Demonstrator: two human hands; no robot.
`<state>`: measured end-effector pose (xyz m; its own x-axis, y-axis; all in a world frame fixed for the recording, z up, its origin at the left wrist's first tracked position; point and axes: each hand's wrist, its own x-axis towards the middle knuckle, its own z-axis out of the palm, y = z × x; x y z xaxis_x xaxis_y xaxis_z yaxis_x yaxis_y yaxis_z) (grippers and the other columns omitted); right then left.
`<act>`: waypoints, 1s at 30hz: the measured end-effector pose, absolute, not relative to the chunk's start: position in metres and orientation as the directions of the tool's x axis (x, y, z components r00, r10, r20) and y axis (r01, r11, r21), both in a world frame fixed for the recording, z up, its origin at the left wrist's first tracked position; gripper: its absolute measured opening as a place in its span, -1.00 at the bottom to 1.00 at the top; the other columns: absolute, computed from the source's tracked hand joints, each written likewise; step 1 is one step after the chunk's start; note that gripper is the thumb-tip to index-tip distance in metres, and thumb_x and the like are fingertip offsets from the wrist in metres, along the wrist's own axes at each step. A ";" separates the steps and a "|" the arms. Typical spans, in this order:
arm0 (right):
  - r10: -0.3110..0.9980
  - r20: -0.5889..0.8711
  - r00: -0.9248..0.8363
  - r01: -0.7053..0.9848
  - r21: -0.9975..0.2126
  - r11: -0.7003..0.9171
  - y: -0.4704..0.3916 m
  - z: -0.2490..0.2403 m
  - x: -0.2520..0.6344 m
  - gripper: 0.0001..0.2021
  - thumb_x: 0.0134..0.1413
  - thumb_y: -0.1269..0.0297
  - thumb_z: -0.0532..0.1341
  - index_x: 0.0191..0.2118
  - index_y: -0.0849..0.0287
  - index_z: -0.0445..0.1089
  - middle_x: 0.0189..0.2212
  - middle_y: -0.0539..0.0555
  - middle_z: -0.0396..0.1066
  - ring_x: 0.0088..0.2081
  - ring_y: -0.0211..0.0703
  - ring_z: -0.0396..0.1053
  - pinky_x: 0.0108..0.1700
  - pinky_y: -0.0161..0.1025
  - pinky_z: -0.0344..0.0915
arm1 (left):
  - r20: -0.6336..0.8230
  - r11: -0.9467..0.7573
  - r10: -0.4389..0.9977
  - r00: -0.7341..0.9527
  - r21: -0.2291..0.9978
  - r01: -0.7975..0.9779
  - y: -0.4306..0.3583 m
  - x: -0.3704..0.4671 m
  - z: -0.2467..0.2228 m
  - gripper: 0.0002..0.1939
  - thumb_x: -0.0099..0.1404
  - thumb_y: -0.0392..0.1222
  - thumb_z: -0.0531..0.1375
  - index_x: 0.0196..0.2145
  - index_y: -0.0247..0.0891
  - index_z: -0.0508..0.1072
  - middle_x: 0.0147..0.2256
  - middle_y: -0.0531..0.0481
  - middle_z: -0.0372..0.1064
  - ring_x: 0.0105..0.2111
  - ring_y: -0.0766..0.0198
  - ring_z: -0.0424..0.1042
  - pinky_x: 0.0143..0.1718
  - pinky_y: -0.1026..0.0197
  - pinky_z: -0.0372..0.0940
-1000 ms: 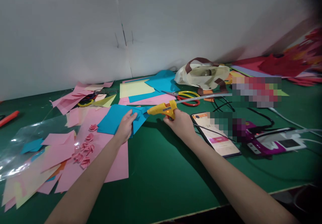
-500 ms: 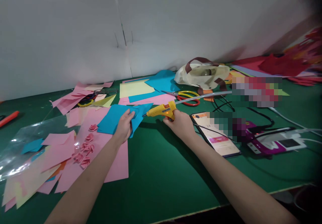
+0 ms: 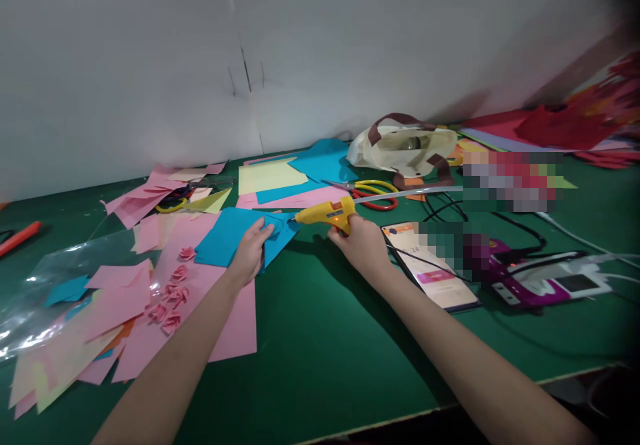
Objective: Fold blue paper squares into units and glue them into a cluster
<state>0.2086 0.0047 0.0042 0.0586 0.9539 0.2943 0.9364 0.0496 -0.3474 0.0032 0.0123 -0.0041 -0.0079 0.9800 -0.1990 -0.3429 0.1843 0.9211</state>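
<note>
Folded blue paper (image 3: 220, 237) is gripped in my left hand (image 3: 250, 250), with the thumb pressed on top of it. My right hand (image 3: 363, 245) is wrapped round the handle of a yellow glue gun (image 3: 320, 212), which has a lit orange light and a long clear glue stick (image 3: 410, 194) coming out of its back. The gun's dark nozzle touches or nearly touches the right part of the blue paper. Several pink paper roses (image 3: 175, 293) lie on a pink sheet (image 3: 235, 325) beside my left forearm.
On the green table (image 3: 320, 365) are red and yellow scissors (image 3: 375, 195) behind the gun, a cream bag (image 3: 400, 152), a phone (image 3: 430, 265) and a purple-and-white power strip (image 3: 545, 285) with cables. Paper scraps and clear plastic (image 3: 55, 265) lie left; a white wall (image 3: 150, 65) stands behind.
The glue gun and my right hand have shifted slightly right and up. The right part of the blue paper has tilted down and lies flatter in my left hand.
</note>
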 end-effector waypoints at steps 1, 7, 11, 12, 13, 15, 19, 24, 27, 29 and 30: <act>0.955 0.290 0.062 0.936 -0.348 0.046 0.005 0.005 0.209 -0.83 0.00 0.23 0.10 -0.38 0.23 0.32 -0.49 0.16 0.42 -0.46 -0.08 0.37 -0.50 -0.28 0.03 | -0.203 0.186 0.979 -0.012 0.920 -0.344 0.013 0.003 -0.005 -0.60 0.17 -0.21 0.25 -0.02 -0.25 0.35 -0.12 -0.07 0.47 0.00 0.09 0.37 0.06 0.01 0.22; 0.964 0.262 0.038 0.934 -0.352 0.059 0.002 0.006 0.208 -0.84 -0.04 0.21 0.11 -0.43 0.21 0.30 -0.50 0.15 0.41 -0.45 -0.06 0.37 -0.49 -0.27 0.02 | -0.212 0.173 0.975 -0.073 0.918 -0.357 0.015 0.001 -0.005 -0.57 0.19 -0.24 0.23 0.03 -0.23 0.31 -0.04 -0.07 0.41 0.04 0.14 0.33 0.07 0.10 0.23; 0.968 0.251 0.022 0.926 -0.370 0.075 0.001 0.007 0.208 -0.84 -0.04 0.20 0.10 -0.45 0.20 0.28 -0.53 0.12 0.40 -0.47 -0.08 0.35 -0.50 -0.28 0.00 | -0.212 0.175 0.975 -0.065 0.916 -0.362 0.015 0.002 -0.003 -0.58 0.22 -0.22 0.21 0.05 -0.19 0.31 0.00 -0.06 0.38 0.06 0.13 0.31 0.08 0.09 0.22; 0.968 0.249 0.019 0.924 -0.375 0.078 0.001 0.007 0.208 -0.84 -0.04 0.20 0.10 -0.45 0.19 0.28 -0.53 0.12 0.39 -0.47 -0.08 0.35 -0.51 -0.28 -0.01 | -0.214 0.178 0.975 -0.061 0.915 -0.363 0.015 0.002 -0.002 -0.59 0.23 -0.23 0.20 0.05 -0.19 0.31 0.00 -0.06 0.38 0.06 0.12 0.31 0.09 0.07 0.22; 0.969 0.246 0.015 0.921 -0.381 0.083 0.001 0.007 0.208 -0.84 -0.04 0.20 0.10 -0.45 0.19 0.27 -0.53 0.12 0.39 -0.48 -0.09 0.34 -0.51 -0.28 -0.01 | -0.215 0.181 0.975 -0.057 0.914 -0.364 0.015 0.003 -0.001 -0.59 0.24 -0.24 0.19 0.05 -0.20 0.31 0.00 -0.06 0.38 0.06 0.12 0.31 0.09 0.06 0.21; 0.970 0.241 0.001 0.915 -0.392 0.097 0.000 0.006 0.207 -0.84 -0.04 0.20 0.11 -0.45 0.19 0.26 -0.53 0.11 0.39 -0.48 -0.10 0.34 -0.51 -0.29 -0.01 | -0.220 0.186 0.974 -0.053 0.911 -0.368 0.013 0.004 0.000 -0.61 0.25 -0.27 0.17 0.05 -0.23 0.30 -0.01 -0.07 0.39 0.06 0.13 0.31 0.11 0.06 0.18; 0.972 0.234 -0.028 0.901 -0.415 0.126 -0.001 0.005 0.203 -0.83 -0.04 0.18 0.12 -0.44 0.19 0.25 -0.54 0.09 0.37 -0.49 -0.13 0.33 -0.51 -0.30 0.00 | -0.232 0.193 0.971 -0.062 0.906 -0.378 0.011 0.006 0.002 -0.59 0.25 -0.32 0.16 0.07 -0.26 0.27 -0.01 -0.07 0.40 0.08 0.17 0.28 0.14 0.08 0.14; 0.971 0.237 0.007 0.894 -0.437 0.100 0.001 0.004 0.203 -0.84 -0.02 0.19 0.09 -0.42 0.19 0.26 -0.53 0.10 0.37 -0.48 -0.11 0.32 -0.51 -0.30 0.00 | -0.256 0.209 0.964 -0.071 0.896 -0.392 0.012 0.005 -0.001 -0.47 0.24 -0.32 0.18 0.15 -0.22 0.17 0.04 -0.08 0.35 0.09 0.15 0.26 0.13 0.07 0.16; 0.969 0.245 0.036 0.889 -0.450 0.081 0.001 0.004 0.204 -0.83 0.00 0.20 0.08 -0.40 0.20 0.25 -0.52 0.12 0.37 -0.47 -0.10 0.33 -0.50 -0.29 0.01 | -0.254 0.204 0.964 -0.074 0.892 -0.403 0.012 0.004 -0.001 -0.45 0.23 -0.33 0.19 0.16 -0.20 0.17 0.05 -0.05 0.34 0.12 0.15 0.23 0.14 0.10 0.14; 0.969 0.245 0.029 0.885 -0.457 0.089 0.000 0.004 0.205 -0.83 -0.02 0.19 0.09 -0.42 0.20 0.25 -0.53 0.11 0.36 -0.48 -0.11 0.32 -0.51 -0.29 0.00 | -0.252 0.197 0.964 -0.084 0.889 -0.413 0.012 0.004 0.000 -0.46 0.22 -0.33 0.20 0.15 -0.20 0.19 0.04 -0.03 0.35 0.12 0.15 0.22 0.15 0.13 0.13; 0.969 0.245 0.019 0.883 -0.459 0.099 0.000 0.004 0.205 -0.84 -0.03 0.19 0.09 -0.42 0.20 0.25 -0.54 0.10 0.36 -0.49 -0.12 0.32 -0.52 -0.30 0.00 | -0.253 0.195 0.963 -0.088 0.887 -0.419 0.012 0.004 0.000 -0.46 0.22 -0.34 0.20 0.14 -0.20 0.21 0.04 -0.04 0.35 0.12 0.15 0.22 0.14 0.14 0.14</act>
<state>0.2047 0.0000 0.0037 0.0187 0.9694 0.2446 0.8827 0.0989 -0.4594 0.0044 0.0116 0.0004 -0.0883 0.9634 -0.2532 -0.4190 0.1947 0.8869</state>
